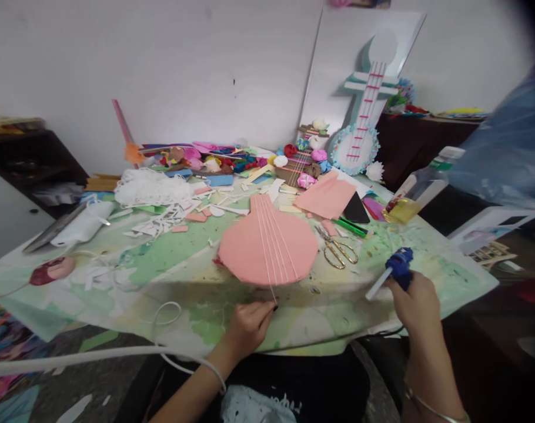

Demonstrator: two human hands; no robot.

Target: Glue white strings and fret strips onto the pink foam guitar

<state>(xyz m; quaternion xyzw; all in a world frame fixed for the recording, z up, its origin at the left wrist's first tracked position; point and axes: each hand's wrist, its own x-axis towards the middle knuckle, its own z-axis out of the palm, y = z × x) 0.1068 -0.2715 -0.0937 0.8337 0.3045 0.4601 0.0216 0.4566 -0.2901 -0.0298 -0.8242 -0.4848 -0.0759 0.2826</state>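
A pink foam guitar shape [267, 244] lies on the table with several white strings running down it. My left hand [248, 325] pinches the end of one white string [267, 258] at the shape's near edge. My right hand [415, 302] grips a blue glue gun [397, 270] with a white glue stick poking out, to the right of the shape and apart from it.
Gold scissors [338, 251] and green pens [351, 227] lie right of the shape. A plastic bottle [420, 188], pink foam sheets [327, 197], paper flowers, white scraps [153, 188] and a finished paper guitar [360, 129] fill the back. The table's near edge [294, 346] meets my lap.
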